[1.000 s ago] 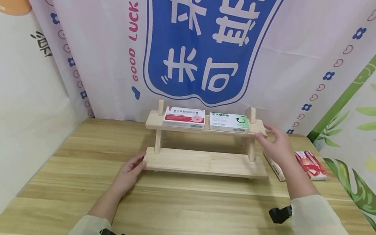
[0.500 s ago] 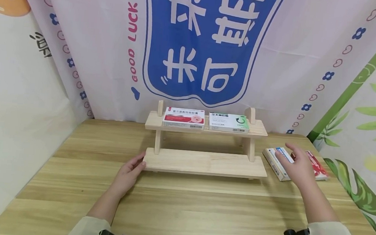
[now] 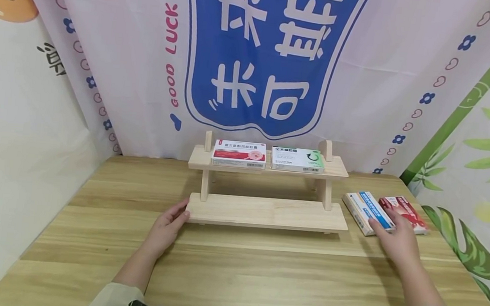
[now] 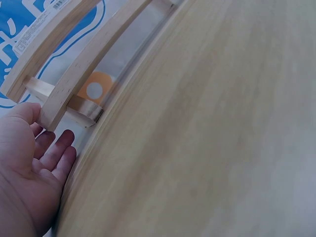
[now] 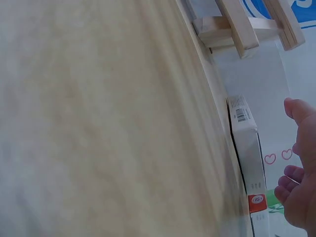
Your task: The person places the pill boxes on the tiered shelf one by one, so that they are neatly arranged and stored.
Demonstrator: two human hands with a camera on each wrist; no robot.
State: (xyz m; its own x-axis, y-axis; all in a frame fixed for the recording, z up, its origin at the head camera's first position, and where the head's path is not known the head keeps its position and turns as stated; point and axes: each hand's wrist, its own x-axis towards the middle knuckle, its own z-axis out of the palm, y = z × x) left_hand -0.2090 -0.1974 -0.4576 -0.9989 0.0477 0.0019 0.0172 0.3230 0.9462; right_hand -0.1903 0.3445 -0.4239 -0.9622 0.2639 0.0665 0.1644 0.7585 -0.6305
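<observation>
A two-tier wooden display rack (image 3: pixel 266 212) stands on the table. My left hand (image 3: pixel 168 225) holds the left end of its lower shelf, thumb at the front edge; in the left wrist view the fingers (image 4: pixel 58 150) lie beside and below the board end. My right hand (image 3: pixel 400 238) hovers low over a white and blue medicine box (image 3: pixel 367 213), thumb and index finger spread above its near right part. In the right wrist view the thumb (image 5: pixel 298 109) is held apart from the box. A red medicine box (image 3: pixel 407 213) lies to its right, partly covered by the hand.
On the rack's upper shelf lie a red and white medicine box (image 3: pixel 239 153) and a green and white medicine box (image 3: pixel 298 159). A printed curtain (image 3: pixel 362 110) hangs right behind the table. The wood-grain table (image 3: pixel 260 280) extends in front of the rack.
My right hand has left the right end of the rack's upper shelf, moved right and down, and come over the white and blue medicine box. The left hand has stayed on the rack.
</observation>
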